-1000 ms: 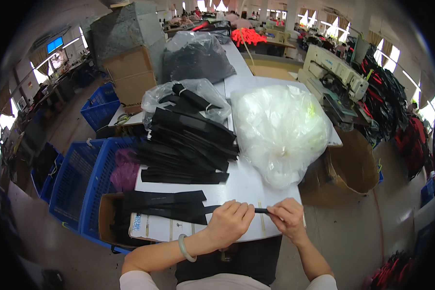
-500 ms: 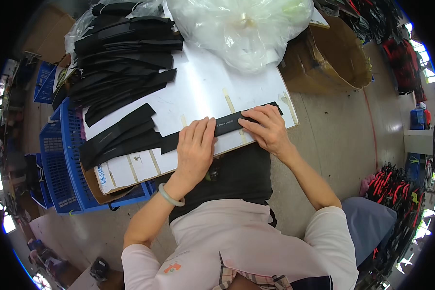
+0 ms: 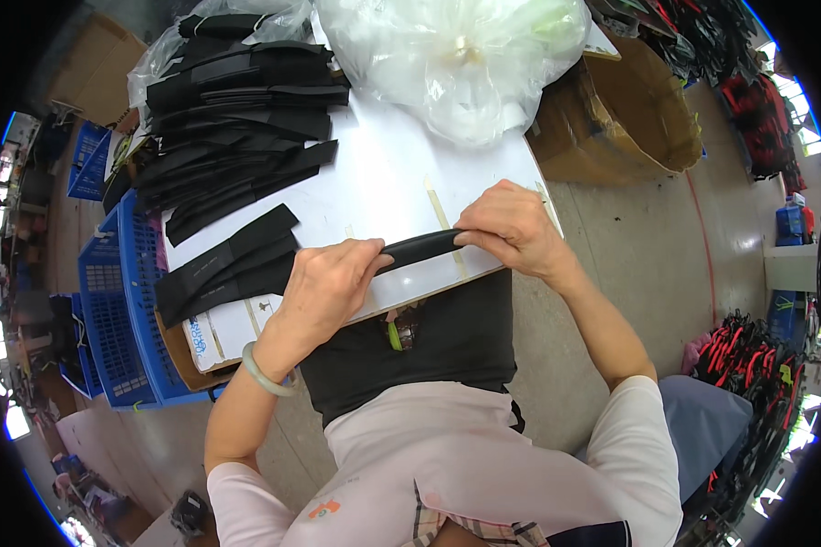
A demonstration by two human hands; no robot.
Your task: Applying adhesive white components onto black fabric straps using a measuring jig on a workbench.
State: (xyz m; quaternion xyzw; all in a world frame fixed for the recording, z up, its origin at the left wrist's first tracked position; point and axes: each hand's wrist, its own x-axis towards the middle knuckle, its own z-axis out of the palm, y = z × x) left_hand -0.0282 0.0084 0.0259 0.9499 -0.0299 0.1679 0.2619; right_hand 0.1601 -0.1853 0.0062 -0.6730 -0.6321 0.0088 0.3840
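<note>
A black fabric strip (image 3: 421, 246) stretches between my two hands over the near edge of the white board (image 3: 401, 173). Its middle is curled or folded lengthwise. My left hand (image 3: 330, 278) pinches it at the left, thumb and fingers closed on the edge. At the other end my right hand (image 3: 513, 228) grips it the same way; the strip's far right end is hidden by the fingers. Left of my left hand lie several loose black strips (image 3: 233, 260), fanned over one another. Further back, a long row of black strip bundles (image 3: 246, 114) covers the board's left side.
A large clear plastic bag (image 3: 456, 68) sits at the back of the board. Blue plastic crates (image 3: 123, 310) stand at the left. An open cardboard box (image 3: 611, 118) is at the back right. Black and red goods (image 3: 748, 383) are heaped at the right.
Both hands lay flat along the strip before; now they pinch it and the strip is curled up. My left hand has shifted left, and the strip's printed face no longer shows.
</note>
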